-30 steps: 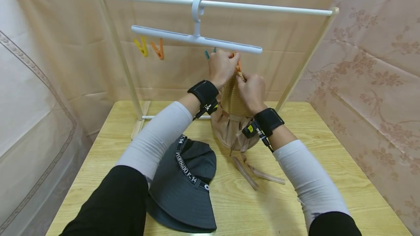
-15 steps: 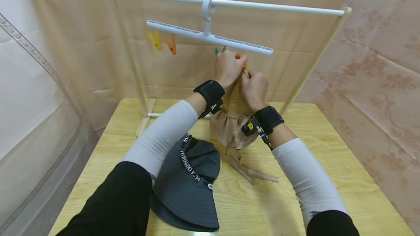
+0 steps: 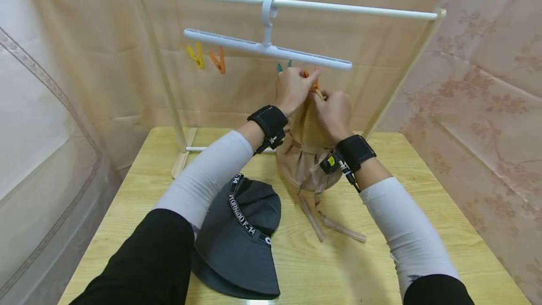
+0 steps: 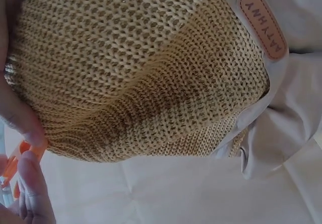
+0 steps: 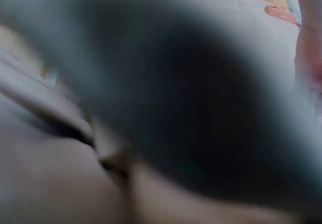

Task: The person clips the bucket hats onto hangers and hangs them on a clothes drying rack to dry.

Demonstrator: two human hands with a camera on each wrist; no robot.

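Observation:
My left hand [image 3: 293, 89] pinches an orange clothespin [image 3: 315, 84] under the right end of the pale blue hanger [image 3: 309, 55]. The same clothespin [image 4: 39, 148] shows between fingertips in the left wrist view, at the gathered edge of a tan knitted sun hat [image 4: 136, 73]. That hat [image 3: 308, 128] hangs upright below, with beige fabric and ribbon ties trailing onto the table. My right hand [image 3: 336, 114] pinches its upper edge just beneath the clothespin. A dark blur covers most of the right wrist view and hides the right fingertips.
A dark grey hat [image 3: 237, 244] with a lettered band lies on the wooden table [image 3: 406, 229]. Yellow [image 3: 195, 55] and orange [image 3: 218, 60] clothespins hang at the hanger's left, and a teal clothespin [image 3: 280, 68] behind my left hand. The hanger hooks over a white rack bar [image 3: 360, 8].
The head view shifts slightly. Both hands stay at the clothespin and the hat's edge; my right hand and forearm move slightly right, and the ribbon ties swing a little.

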